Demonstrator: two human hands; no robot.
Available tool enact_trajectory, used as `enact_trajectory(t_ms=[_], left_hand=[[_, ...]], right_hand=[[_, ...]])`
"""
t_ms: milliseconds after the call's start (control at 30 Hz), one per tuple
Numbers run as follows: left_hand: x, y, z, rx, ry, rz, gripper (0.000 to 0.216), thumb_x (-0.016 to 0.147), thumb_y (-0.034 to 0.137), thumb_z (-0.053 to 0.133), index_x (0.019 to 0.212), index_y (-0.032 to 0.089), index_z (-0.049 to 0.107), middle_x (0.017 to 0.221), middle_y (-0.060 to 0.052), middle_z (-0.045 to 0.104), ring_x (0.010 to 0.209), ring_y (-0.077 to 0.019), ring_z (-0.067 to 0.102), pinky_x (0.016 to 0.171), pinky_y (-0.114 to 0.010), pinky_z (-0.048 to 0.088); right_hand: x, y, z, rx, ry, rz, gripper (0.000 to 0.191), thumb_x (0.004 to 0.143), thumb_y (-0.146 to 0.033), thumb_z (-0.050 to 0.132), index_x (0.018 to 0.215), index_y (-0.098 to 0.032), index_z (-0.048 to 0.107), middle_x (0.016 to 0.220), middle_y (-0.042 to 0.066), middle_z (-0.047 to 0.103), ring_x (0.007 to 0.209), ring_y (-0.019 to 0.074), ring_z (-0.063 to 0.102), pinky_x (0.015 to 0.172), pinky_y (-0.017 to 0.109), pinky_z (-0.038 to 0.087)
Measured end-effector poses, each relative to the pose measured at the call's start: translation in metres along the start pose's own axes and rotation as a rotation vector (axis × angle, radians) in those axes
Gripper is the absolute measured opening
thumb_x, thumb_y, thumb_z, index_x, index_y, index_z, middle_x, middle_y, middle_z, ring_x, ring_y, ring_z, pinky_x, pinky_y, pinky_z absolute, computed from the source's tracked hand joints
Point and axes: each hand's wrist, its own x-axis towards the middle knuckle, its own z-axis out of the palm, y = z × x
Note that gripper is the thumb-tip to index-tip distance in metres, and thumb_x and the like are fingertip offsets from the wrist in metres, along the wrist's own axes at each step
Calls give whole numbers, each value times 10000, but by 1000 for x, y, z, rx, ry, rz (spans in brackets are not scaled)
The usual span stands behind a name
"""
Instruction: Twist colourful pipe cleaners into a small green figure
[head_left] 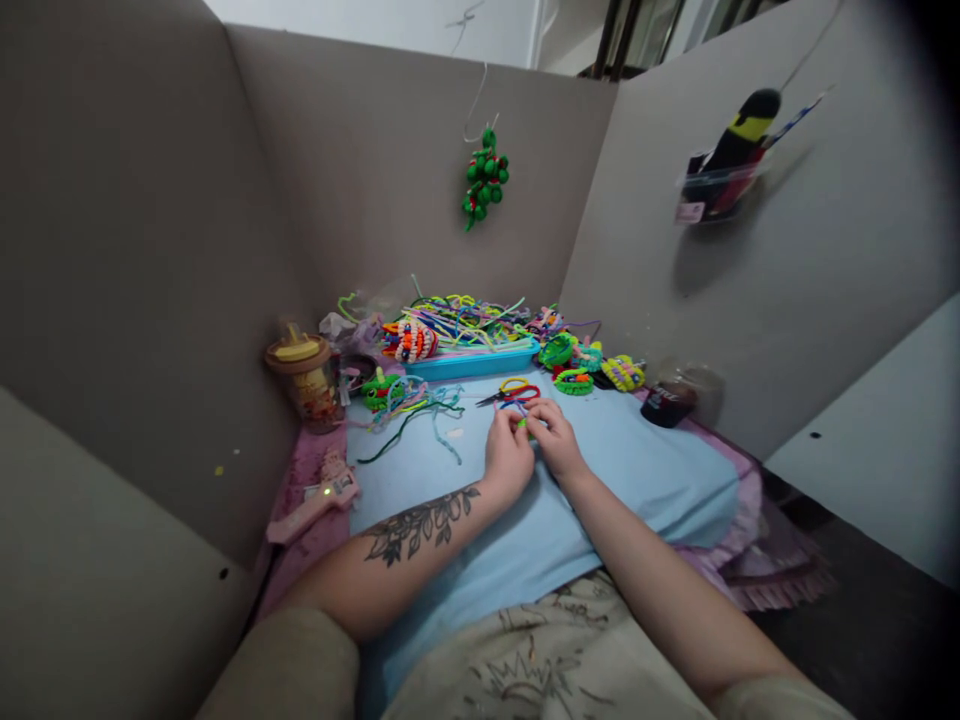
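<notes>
My left hand [510,455] and my right hand [553,438] meet over the light blue cloth, fingers closed in pinches. Between the fingertips shows a small piece of pipe cleaner work [523,422], bright green with some purple; most of it is hidden by the fingers. Just beyond my hands lie scissors [517,391] with red and yellow handles, blades pointing left. To the left, loose pipe cleaners [435,412] in dark green and pale blue are scattered on the cloth, beside a green figure with red [382,392].
Behind stands a blue tray [476,362] heaped with pipe cleaners. A lidded cup [307,385] and a pink glue gun [319,505] are at left. Finished-looking coiled pieces [574,381] and a dark cup [670,402] sit right. Grey panels [420,180] enclose the table.
</notes>
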Motion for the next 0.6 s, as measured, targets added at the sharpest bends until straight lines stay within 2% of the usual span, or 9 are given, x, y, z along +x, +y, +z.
enact_trajectory(t_ms=[100,233,367,600], left_hand=[[3,1,-10,-29,-43,14,93,777,125,443,838,194,447,765,-11,528,703,-130,512,658,-252,403],[6,3,-28,-79,-108,-31,151,745,103,473,861,195,440,765,-3,524,691,-124,514,635,-242,410],[9,0,-37,-74,-154,20,144,761,149,480,892,196,445,760,1,521,695,-129,513,634,-250,403],[15,-9,-36,-118,-161,51,277,762,217,518,1017,186,414,767,7,526,702,-122,532,651,-250,415]], right_hand=[[0,1,1,-11,-15,-15,133,749,-255,535,627,-204,553,918,54,531,970,222,483,904,393,345],[1,0,1,15,-112,-21,126,735,-273,578,630,-204,569,950,50,540,974,218,488,914,391,338],[3,-1,2,101,-179,-9,152,730,-309,599,629,-199,575,966,46,535,977,207,498,915,377,342],[3,-3,1,64,-115,39,138,725,-292,607,627,-198,587,931,41,536,968,195,491,920,357,336]])
